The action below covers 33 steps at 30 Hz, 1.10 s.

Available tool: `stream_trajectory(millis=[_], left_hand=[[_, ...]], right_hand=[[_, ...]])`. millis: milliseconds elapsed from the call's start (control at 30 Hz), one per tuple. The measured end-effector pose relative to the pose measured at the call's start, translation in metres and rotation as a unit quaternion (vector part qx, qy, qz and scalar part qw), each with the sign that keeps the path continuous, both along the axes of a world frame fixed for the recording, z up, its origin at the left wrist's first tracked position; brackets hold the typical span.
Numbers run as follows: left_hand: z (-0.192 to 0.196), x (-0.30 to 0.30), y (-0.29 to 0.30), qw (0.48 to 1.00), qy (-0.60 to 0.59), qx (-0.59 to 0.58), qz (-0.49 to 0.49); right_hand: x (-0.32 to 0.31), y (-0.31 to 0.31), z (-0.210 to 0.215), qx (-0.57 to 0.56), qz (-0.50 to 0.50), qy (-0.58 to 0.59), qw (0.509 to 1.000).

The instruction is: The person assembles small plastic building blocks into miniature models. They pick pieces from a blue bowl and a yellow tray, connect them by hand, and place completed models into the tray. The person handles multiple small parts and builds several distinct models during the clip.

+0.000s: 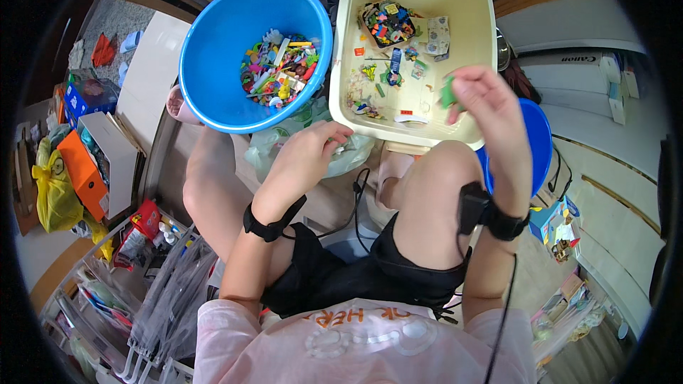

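My right hand (491, 99) is raised over the right side of the cream basin (466, 21). Its fingertips pinch a small green piece (448, 92), whose kind I cannot make out. My left hand (306, 155) hovers over a pale plastic bag (267, 153), close to the basin's near left corner. Its fingers are bent and apart, with no held thing visible. Inside the basin stand a small dark-rimmed box of colourful bits (388, 25), a patterned paper piece (437, 34) and scattered small toys. Mixed small toys (281, 71) lie in the blue basin (206, 35) at the left.
A darker blue bucket (538, 142) stands beside my right forearm. A black cable (356, 206) runs between my knees. At the left are a yellow bag (57, 195) and an orange box (82, 171). A white-framed rack (163, 299) stands at the lower left.
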<state>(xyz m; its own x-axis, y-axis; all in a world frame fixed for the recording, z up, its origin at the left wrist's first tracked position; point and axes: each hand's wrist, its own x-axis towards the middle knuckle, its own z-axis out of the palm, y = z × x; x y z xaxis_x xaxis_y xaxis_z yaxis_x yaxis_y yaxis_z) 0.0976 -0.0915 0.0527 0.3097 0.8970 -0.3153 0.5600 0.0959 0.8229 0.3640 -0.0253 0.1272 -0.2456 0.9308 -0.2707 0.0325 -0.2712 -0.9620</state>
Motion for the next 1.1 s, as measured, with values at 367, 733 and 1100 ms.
stream_trajectory(millis=[367,733,1100], left_hand=[[-0.026,0.045,0.011,0.998,0.009,0.065,-0.004],[-0.038,0.052,0.040,0.995,0.066,-0.015,-0.071],[-0.069,0.049,0.065,0.933,0.227,0.018,-0.278]], right_hand=[[0.104,0.130,-0.144,-0.084,-0.105,-0.243,0.961],[0.101,0.175,-0.265,-0.119,0.029,-0.273,0.954],[0.038,0.161,-0.369,-0.083,0.303,-0.368,0.875]])
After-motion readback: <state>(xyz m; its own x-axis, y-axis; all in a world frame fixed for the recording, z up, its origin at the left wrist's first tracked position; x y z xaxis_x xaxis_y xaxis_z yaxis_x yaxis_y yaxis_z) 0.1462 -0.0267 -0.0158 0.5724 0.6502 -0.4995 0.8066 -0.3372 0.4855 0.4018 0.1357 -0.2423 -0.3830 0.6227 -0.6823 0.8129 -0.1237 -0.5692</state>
